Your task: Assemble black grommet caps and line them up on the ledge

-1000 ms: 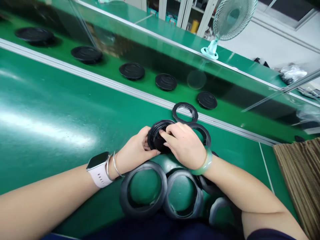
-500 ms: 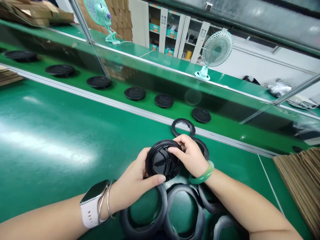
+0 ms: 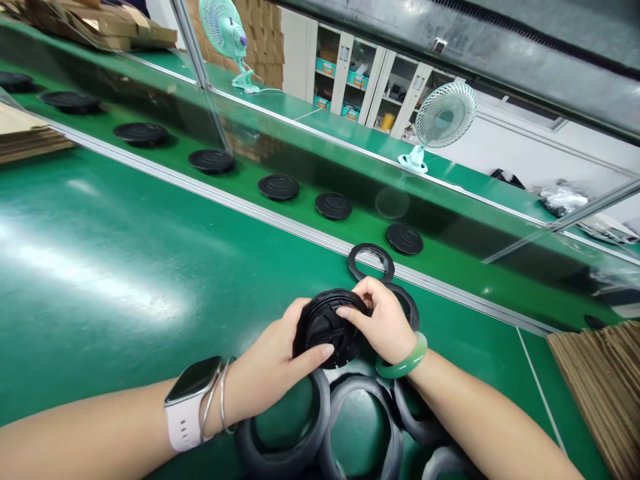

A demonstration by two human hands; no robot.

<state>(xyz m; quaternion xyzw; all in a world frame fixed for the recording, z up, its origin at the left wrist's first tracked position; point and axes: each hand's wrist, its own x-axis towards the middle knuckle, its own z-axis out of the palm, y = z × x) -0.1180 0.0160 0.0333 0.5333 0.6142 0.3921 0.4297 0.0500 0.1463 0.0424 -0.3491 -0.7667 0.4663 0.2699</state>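
A round black plastic part (image 3: 327, 333), with moulded ribs on the side facing me, is held between both hands above the green table. My left hand (image 3: 277, 360) grips its left side, thumb across the lower face. At its upper right rim, my right hand (image 3: 385, 317) pinches the edge with the thumb on the face. Below the hands lie several black rings, among them one ring (image 3: 325, 427) in the middle and another ring (image 3: 245, 443) to its left. A thinner flat black ring (image 3: 353, 267) rests beyond my right hand on the metal rail.
Behind the metal rail (image 3: 250, 217), several black discs, such as this one (image 3: 334, 206), lie in a row on a green belt (image 3: 450, 267). Stacked cardboard (image 3: 600, 387) stands at the right, more cardboard (image 3: 30, 137) at the left. Two fans, one a mint fan (image 3: 445, 117), stand behind.
The held round part has tilted, its upper rim now showing more edge-on. Both hands keep hold of it. The view has shifted slightly, and the discs on the belt appear a little displaced.
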